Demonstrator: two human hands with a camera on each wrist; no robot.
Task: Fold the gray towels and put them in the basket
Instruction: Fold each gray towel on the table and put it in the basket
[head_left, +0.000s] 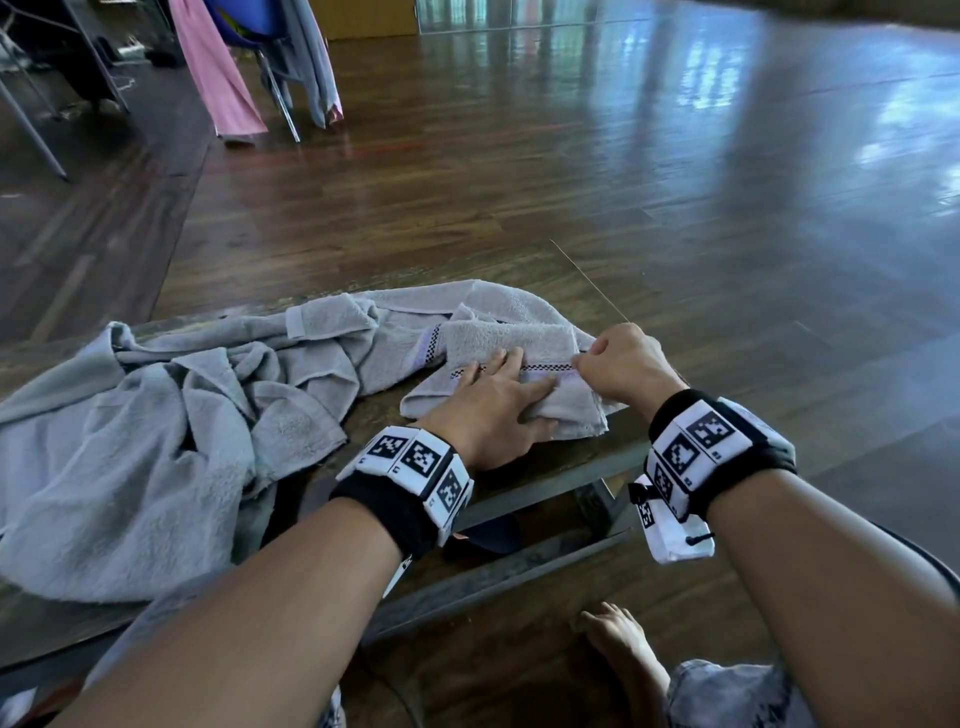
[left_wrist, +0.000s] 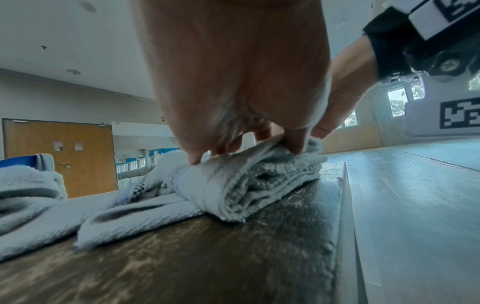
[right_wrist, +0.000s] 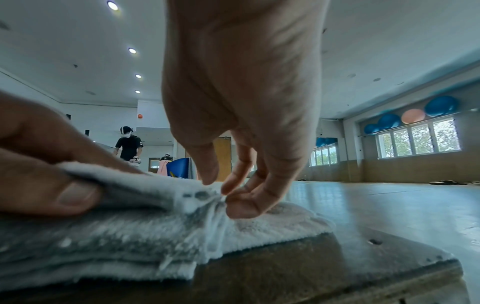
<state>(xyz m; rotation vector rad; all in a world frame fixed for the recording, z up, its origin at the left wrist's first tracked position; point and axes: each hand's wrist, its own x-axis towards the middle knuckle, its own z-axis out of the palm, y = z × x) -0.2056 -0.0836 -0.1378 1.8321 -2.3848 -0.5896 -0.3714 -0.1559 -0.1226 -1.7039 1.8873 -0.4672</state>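
A small gray towel (head_left: 511, 338) with a checkered band lies partly folded at the right end of the dark wooden table (head_left: 374, 418). My left hand (head_left: 493, 405) lies on its near half, fingers on top and thumb under the upper layer, so it pinches that fold (right_wrist: 124, 181). My right hand (head_left: 615, 364) pinches the towel's band edge (right_wrist: 218, 197) between thumb and fingertips, just right of the left hand. In the left wrist view the folded stack (left_wrist: 249, 185) sits under my left hand (left_wrist: 233, 82). No basket is in view.
A heap of larger gray towels (head_left: 156, 441) covers the table's left half. The table's right end (right_wrist: 389, 257) drops off beside my right hand. A chair draped with pink and gray cloths (head_left: 249, 67) stands far left. My bare foot (head_left: 623, 644) is below the table.
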